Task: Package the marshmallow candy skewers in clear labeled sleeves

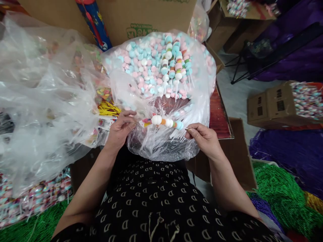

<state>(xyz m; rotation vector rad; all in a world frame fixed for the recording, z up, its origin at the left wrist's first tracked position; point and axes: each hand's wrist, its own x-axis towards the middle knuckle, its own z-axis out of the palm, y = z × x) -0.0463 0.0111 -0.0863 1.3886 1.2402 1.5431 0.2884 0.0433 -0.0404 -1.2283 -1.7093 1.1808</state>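
A marshmallow skewer with white, blue and orange pieces lies level between my hands, a colourful printed bit at its left end. My left hand is closed in a pinch at that left end. Opposite it, my right hand pinches close to the blue end, a small dark tip showing at the fingertips; exactly what is gripped there is hard to see. Beneath the skewer is a large clear plastic bag with thin white sticks. Several finished skewers rest on loose pink, blue and white marshmallows farther back.
Clear bags crowd the left, beside yellow twist ties. A cardboard box stands behind the marshmallows. On the right are a red table edge, an open box of candy and green netting.
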